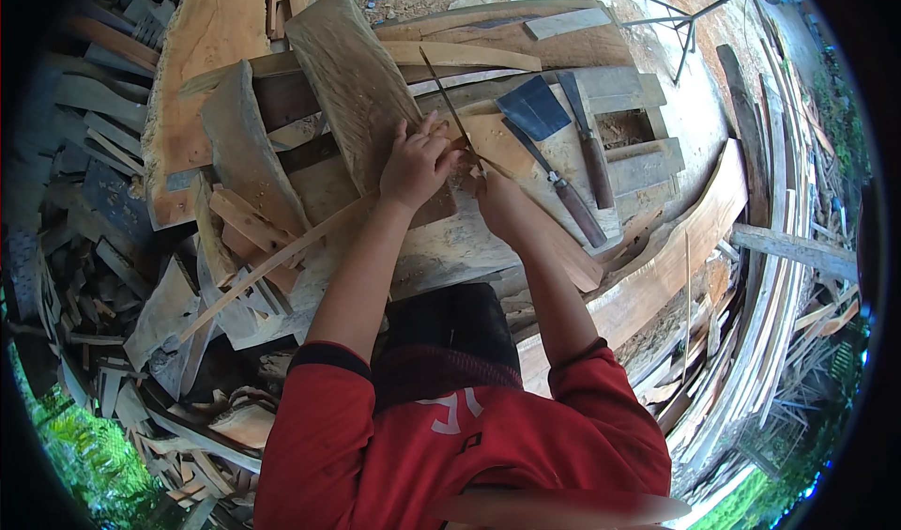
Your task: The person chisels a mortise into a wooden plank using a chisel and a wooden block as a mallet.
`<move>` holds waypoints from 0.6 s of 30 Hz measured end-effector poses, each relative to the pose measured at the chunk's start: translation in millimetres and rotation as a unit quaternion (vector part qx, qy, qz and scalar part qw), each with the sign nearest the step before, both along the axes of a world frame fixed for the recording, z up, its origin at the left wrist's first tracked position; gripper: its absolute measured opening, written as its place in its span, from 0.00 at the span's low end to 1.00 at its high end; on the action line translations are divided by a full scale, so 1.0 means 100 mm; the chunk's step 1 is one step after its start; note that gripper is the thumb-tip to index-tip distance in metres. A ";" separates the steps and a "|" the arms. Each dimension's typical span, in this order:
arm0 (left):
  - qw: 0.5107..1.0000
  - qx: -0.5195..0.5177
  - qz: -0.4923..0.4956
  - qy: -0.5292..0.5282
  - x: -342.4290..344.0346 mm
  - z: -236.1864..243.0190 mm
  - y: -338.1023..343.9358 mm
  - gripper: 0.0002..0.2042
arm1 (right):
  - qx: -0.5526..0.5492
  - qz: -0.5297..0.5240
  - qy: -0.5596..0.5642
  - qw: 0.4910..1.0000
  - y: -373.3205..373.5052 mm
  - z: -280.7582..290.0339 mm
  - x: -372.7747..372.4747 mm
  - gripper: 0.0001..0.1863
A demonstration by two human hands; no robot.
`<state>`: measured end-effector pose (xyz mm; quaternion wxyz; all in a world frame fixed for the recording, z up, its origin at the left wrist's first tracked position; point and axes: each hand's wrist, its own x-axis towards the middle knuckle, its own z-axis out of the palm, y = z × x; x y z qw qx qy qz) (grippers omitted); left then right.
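Note:
My right hand is closed round the handle end of a long, narrow blade seen almost edge-on; I cannot tell whether it is a saw or a knife. The blade points away and slightly left. Beside it, my left hand bends its fingers over a long thin wooden strip, which slants down to the lower left. The strip's far end lies by the blade, partly hidden by my fingers. Under and behind the left hand rests a thick brown plank.
Right of my hands lie two chisels with dark handles and a dark blue flat piece. Wood scraps pile up at left. Long boards and stacked strips line the right. A metal stand is at the far right.

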<state>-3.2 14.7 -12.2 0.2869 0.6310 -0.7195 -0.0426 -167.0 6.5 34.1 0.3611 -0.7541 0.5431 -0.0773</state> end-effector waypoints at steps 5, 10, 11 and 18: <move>1.000 -0.007 -0.014 -0.009 -0.03 -0.01 0.02 0.11 | -0.020 -0.011 0.026 0.999 0.23 -0.15 -0.16 0.14; 1.000 0.002 -0.017 0.005 -0.02 0.00 0.03 0.11 | 0.054 -0.026 0.065 0.996 0.67 0.02 -0.46 0.12; 1.000 0.002 -0.016 0.006 -0.01 0.01 0.03 0.11 | 0.085 -0.031 0.093 0.992 0.69 0.03 -0.48 0.12; 1.000 -0.013 -0.015 0.015 -0.03 0.02 0.01 0.08 | -0.011 0.013 0.036 0.999 -0.06 -0.15 0.01 0.11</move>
